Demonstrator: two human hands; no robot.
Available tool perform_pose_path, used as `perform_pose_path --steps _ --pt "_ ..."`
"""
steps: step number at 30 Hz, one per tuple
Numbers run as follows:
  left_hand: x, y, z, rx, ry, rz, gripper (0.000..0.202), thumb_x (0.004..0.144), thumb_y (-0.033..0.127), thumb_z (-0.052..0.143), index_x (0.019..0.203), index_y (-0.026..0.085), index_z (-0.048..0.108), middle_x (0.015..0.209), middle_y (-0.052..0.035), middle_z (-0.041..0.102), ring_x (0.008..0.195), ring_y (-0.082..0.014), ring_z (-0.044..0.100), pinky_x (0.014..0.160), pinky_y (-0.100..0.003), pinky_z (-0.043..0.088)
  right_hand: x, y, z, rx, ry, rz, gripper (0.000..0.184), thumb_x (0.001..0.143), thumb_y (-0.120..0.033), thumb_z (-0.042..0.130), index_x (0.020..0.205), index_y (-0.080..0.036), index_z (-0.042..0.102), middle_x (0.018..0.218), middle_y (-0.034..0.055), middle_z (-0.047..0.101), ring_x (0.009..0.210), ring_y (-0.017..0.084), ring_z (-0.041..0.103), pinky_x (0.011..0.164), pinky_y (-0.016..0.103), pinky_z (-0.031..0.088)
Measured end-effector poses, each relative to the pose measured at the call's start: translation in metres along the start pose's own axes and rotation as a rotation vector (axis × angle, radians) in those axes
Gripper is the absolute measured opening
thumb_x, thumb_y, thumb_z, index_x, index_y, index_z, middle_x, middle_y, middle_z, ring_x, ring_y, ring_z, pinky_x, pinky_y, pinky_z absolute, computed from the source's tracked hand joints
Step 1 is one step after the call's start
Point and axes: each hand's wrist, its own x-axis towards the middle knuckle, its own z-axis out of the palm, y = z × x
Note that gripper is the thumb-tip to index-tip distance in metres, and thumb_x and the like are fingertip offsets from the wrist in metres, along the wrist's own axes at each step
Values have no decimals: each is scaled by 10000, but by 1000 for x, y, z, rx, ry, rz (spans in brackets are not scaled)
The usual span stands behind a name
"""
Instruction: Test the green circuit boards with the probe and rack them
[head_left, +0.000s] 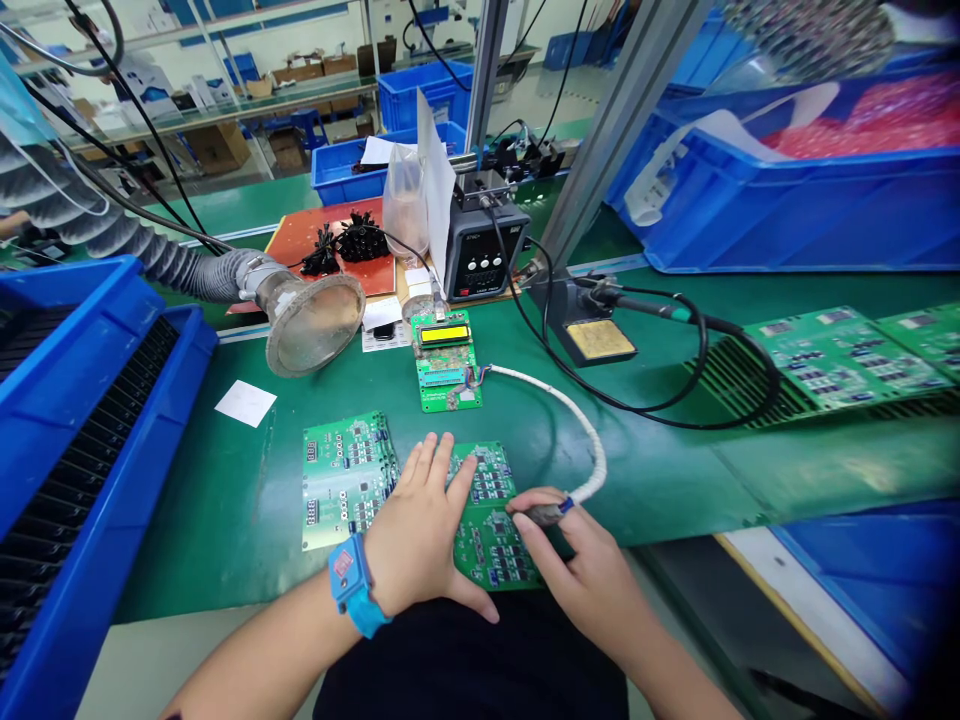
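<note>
My left hand [420,525], with a blue wrist strap [351,578], lies with fingers spread over a green circuit board panel [480,545], hiding part of it. In a pinch at that panel's right side, my right hand [577,550] holds a dark probe [546,514]. The probe's tip is by the panel, though I cannot tell whether it touches. A white sleeved cable [596,440] runs from the probe to a small programmer board [444,360] with a lit yellow display. Left of my left hand sits a second circuit board panel [341,475], partly under my wrist.
A soldering station [487,245] stands behind, with an iron holder and sponge [596,338] beside it. A fume hose nozzle [315,325] hangs at left. Blue bins [810,215] flank the green bench. Stacked boards [832,360] lie at right, a paper slip [246,403] at left.
</note>
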Motion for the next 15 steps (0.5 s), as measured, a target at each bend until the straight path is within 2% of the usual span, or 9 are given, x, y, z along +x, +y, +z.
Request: perform_pose_path --steps 5,8,11,15 --pt "-1 1 3 32 48 18 1346 437 697 813 1459 33 243 1511 -332 124 1394 -478 60 1099 -630 199 1 -3 -6 71 -15 45 108 901 -262 523 945 -223 614 895 38 677 847 178 652 765 279 519" --pt "-13 -5 -7 54 85 36 1340 420 703 817 1459 63 264 1500 -332 171 1383 -501 116 1084 -650 206 9 -4 -9 178 31 133 136 899 -306 525 939 -223 625 907 42 693 846 181 665 775 289 529" --pt "-36 -28 -24 81 162 21 1328 435 705 816 1475 114 238 1508 -299 185 1384 -497 140 1075 -663 212 25 1 -6 286 91 237 201 885 -363 523 971 -207 616 942 68 704 873 204 671 789 328 538" --pt "-67 -83 -42 113 189 -90 1263 539 740 749 1493 137 182 1499 -299 191 1376 -508 159 1036 -675 270 48 13 4 264 45 290 260 857 -391 521 999 -199 625 993 87 706 949 239 653 863 398 508"
